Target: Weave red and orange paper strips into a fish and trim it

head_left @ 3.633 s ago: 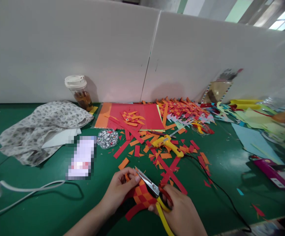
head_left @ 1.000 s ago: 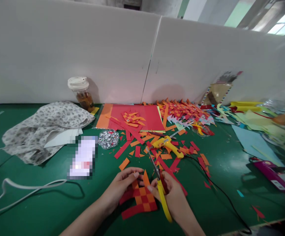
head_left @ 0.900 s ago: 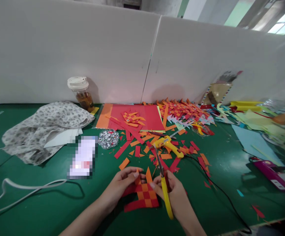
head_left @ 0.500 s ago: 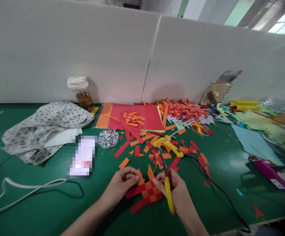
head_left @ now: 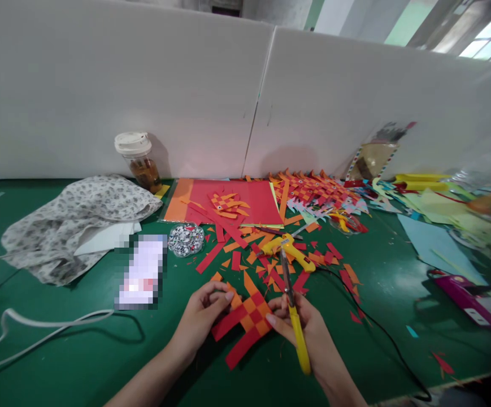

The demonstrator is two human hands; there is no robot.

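Between my hands is a woven paper fish (head_left: 253, 316) of red and orange strips, checkered in the middle, with loose strip ends sticking out. My left hand (head_left: 205, 314) pinches an orange strip at its upper left. My right hand (head_left: 304, 325) holds the fish's right corner between thumb and fingers. Yellow-handled scissors (head_left: 298, 339) also rest in that right hand, blades pointing up and away, handles toward me. Just beyond the blades lies a yellow hot glue gun (head_left: 290, 251) among paper scraps (head_left: 237, 260).
A finished woven fish (head_left: 227, 204) lies on red paper sheets (head_left: 262, 198); several more fish (head_left: 317, 189) are piled behind. Leftward are a dish of googly eyes (head_left: 186, 239), a phone (head_left: 143, 271), a cloth (head_left: 79, 220) and a lidded cup (head_left: 139, 161). A black cord (head_left: 376, 322) runs right.
The woven fish has turned slightly, its right side raised. My right hand and the scissors have shifted a little to the right.
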